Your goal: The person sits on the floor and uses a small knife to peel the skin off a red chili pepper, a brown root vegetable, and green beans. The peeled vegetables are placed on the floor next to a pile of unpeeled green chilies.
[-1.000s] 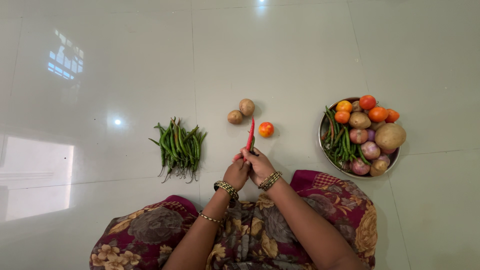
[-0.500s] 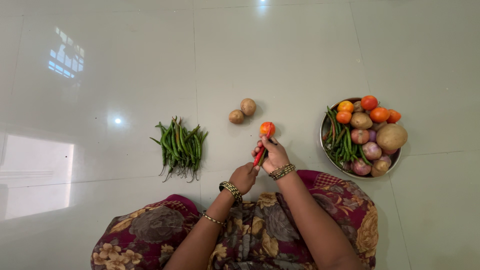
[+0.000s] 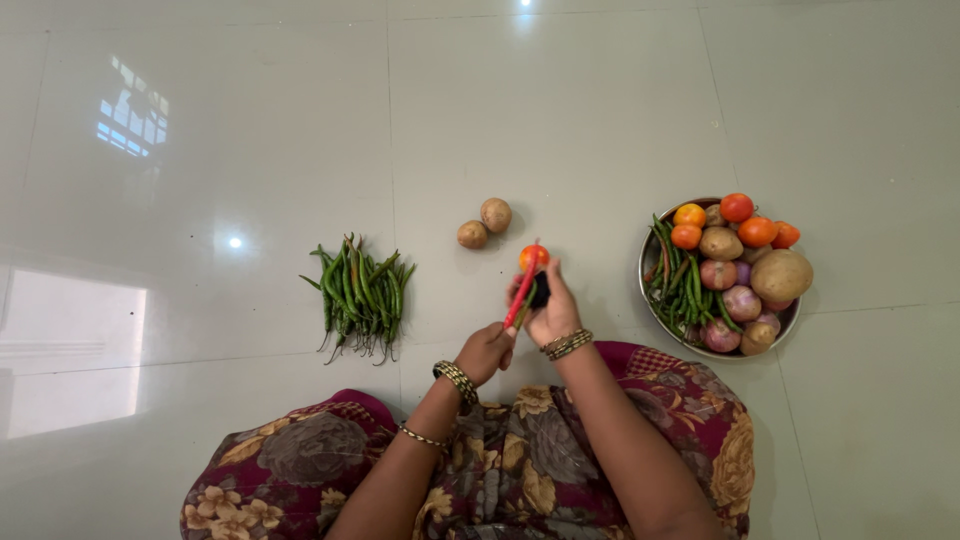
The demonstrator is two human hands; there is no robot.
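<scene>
My right hand is shut on a long red chilli, which slants from my fingertips down toward my left hand. A dark green piece shows in the same grip. The chilli's upper tip lies over an orange-red tomato on the floor, right at my right fingertips. My left hand has its fingers curled, just under the chilli's lower end. I cannot tell whether it grips the chilli.
A heap of green chillies lies on the glossy tiled floor to the left. Two small potatoes sit beyond the tomato. A steel plate at the right holds tomatoes, potatoes, onions and green chillies. My floral-clothed lap fills the bottom.
My right hand carried the red chilli from between both hands rightward to the tomato. My left hand let go and dropped back a little.
</scene>
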